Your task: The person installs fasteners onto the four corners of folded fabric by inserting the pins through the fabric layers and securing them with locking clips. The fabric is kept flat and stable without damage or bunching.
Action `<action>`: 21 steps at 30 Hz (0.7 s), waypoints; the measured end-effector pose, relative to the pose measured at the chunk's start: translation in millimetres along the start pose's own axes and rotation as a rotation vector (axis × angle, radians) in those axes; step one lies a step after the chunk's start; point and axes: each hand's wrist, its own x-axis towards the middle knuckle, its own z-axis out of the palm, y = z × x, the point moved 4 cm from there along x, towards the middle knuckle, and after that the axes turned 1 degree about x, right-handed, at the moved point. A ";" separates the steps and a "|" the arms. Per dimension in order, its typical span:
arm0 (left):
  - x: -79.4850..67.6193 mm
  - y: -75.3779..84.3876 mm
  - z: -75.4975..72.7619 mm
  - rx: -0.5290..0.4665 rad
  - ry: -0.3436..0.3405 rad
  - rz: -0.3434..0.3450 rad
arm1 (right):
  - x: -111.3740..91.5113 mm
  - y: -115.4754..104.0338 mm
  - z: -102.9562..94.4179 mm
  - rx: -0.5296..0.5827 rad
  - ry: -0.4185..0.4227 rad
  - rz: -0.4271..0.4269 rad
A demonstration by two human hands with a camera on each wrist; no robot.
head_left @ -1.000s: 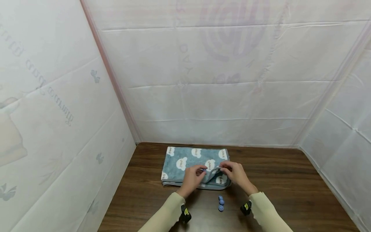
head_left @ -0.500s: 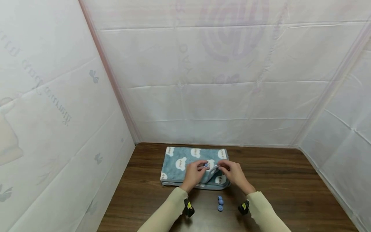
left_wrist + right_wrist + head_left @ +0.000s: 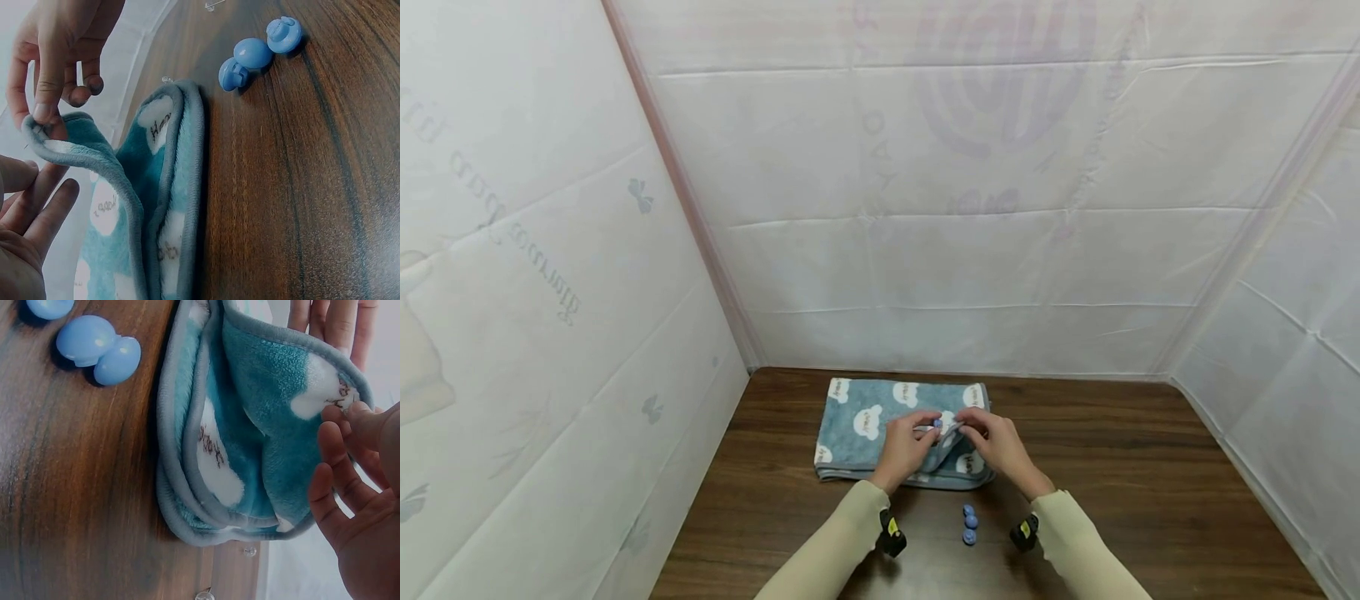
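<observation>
A teal blanket [image 3: 887,417] with white bear-head patches and grey piping lies folded on the table. My right hand [image 3: 1000,442] pinches its lifted near-right corner between thumb and index finger, as the right wrist view shows. In the head view my left hand [image 3: 904,446] holds a small blue mushroom-shaped quilt clip [image 3: 937,423] between thumb and forefinger, close beside that corner. The left wrist view hides this clip behind the left fingers [image 3: 53,215]. Blue clips [image 3: 253,53] of the same kind, three in all, lie in a row on the wood in front of the blanket.
The brown wooden table [image 3: 1112,467] meets white sheeting [image 3: 962,342] at its back and sides. Small clear pins [image 3: 250,551] sit near the sheeting's foot. A black wrist camera [image 3: 892,535] is strapped on each forearm.
My left hand has moved a little right and away from me with the blue quilt clip, closer to the raised corner. My right hand has shifted slightly left, still pinching the blanket.
</observation>
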 end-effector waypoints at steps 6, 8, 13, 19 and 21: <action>2.0 0.3 0.4 0.001 -0.001 0.019 | 1.2 -1.8 1.0 0.010 0.004 -0.017; 2.6 0.5 0.4 0.001 0.000 0.025 | 1.4 -1.8 1.6 0.012 0.003 -0.026; 2.8 1.6 1.0 -0.006 -0.002 0.033 | 1.5 -1.7 2.8 0.016 0.001 -0.036; 3.0 1.2 2.2 -0.010 -0.002 0.042 | 1.4 1.1 4.0 -0.002 0.000 -0.017; 3.2 0.6 2.3 -0.014 -0.004 0.037 | 1.2 2.0 4.0 -0.004 -0.005 -0.002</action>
